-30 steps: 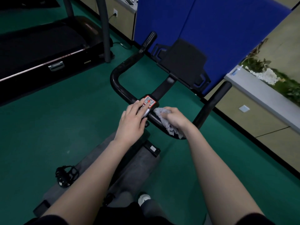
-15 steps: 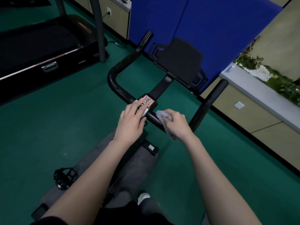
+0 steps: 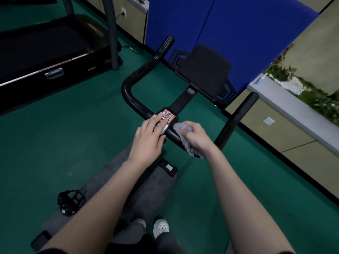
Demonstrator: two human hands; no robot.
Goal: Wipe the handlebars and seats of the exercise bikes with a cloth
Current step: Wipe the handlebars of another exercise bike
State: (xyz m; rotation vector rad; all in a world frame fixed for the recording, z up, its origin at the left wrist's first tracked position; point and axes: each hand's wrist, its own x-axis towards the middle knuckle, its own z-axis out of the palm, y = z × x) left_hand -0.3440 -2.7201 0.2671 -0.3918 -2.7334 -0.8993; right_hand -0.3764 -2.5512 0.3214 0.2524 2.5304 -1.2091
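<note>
Here the right hand (image 3: pixel 197 137) has its grip closed round a crumpled grey cloth (image 3: pixel 183 133), pressing it onto the black handlebar (image 3: pixel 132 99) of the exercise bike, just right of the QR-code sticker (image 3: pixel 167 115) at the bar's centre. The left hand (image 3: pixel 149 139) lies flat w/ straight fingers on the bar, grip open, fingertips touching the sticker's left edge. Beyond the handlebar: a black console (image 3: pixel 205 67) in front of a blue partition (image 3: pixel 229 24), a treadmill (image 3: pixel 45 48) far left of the bar; nearer than the bar, a pedal (image 3: pixel 70 200) beside a grey mat (image 3: pixel 102 182) on the green floor (image 3: pixel 55 134).
</note>
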